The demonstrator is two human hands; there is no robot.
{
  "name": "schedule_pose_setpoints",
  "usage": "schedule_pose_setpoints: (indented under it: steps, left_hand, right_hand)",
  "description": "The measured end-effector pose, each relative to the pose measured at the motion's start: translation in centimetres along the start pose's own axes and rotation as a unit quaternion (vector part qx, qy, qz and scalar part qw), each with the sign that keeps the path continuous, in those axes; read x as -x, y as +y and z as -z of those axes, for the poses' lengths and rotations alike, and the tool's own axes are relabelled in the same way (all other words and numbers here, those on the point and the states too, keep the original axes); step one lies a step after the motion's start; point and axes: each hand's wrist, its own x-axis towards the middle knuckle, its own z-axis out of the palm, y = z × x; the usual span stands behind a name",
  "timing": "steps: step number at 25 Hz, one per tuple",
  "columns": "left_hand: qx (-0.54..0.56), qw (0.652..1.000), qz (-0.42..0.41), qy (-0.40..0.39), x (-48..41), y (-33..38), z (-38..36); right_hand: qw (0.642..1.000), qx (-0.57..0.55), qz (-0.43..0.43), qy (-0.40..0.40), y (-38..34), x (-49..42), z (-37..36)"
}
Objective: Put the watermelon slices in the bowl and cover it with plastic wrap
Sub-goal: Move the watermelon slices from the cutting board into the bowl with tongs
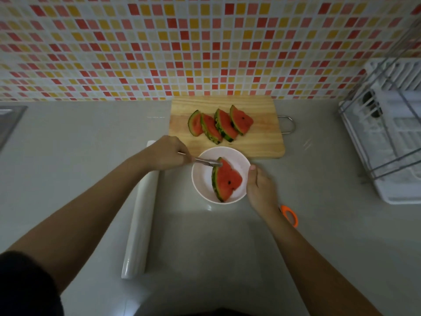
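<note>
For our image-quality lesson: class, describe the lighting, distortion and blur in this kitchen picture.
Head view: dim, darkest at the corners; a small glare spot on the countertop below the bowl; the wide-angle lens bends the tiled wall and dish rack; the metal utensil in the left hand looks slightly blurred.

Home kitchen, by the look. Wooden cutting board (262, 142) sits on a grey countertop (91, 137), up against a backsplash (136, 53) of small red, orange & yellow mosaic tiles. On the board: cut watermelon slices (219, 124). Right of the board, a wire dish rack (387, 133) w/ white drip tray. Far left of the board, prob. a steel sink edge (9, 119). Just in front of the board, a white bowl (202, 179) w/ a metal utensil (206, 162) over it; front-left, a roll of plastic wrap (141, 220).
</note>
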Motion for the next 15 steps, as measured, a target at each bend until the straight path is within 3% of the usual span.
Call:
schedule_pose_setpoints:
  steps: [4, 8, 10, 12, 14, 15]
  left_hand:
    - [-0.212, 0.976, -0.045, -0.005, 0.8, 3.3, 0.5]
    - [-0.253, 0.956, -0.101, 0.106, 1.7, 4.3, 3.0]
    - [-0.191, 0.965, -0.102, 0.150, 0.9, 4.6, 4.1]
    - [0.000, 0.986, -0.014, 0.168, -1.1, 4.6, 4.1]
    - [0.226, 0.961, 0.120, 0.106, -3.6, 4.4, 3.1]
    - [0.280, 0.944, 0.160, 0.071, -4.8, 4.3, 2.3]
  right_hand:
    - [1.000, 0.010, -0.006, 0.012, 0.1, -0.1, -0.2]
    - [1.000, 0.022, -0.004, 0.021, 0.2, -0.2, -0.4]
    - [1.000, 0.022, 0.001, 0.022, 0.2, -0.3, -0.4]
    - [1.000, 0.020, 0.007, 0.020, 0.1, -0.2, -0.3]
    - [0.999, 0.026, 0.011, 0.020, 0.1, -0.2, -0.3]
    - [0.999, 0.033, 0.010, 0.021, 0.1, -0.2, -0.3]
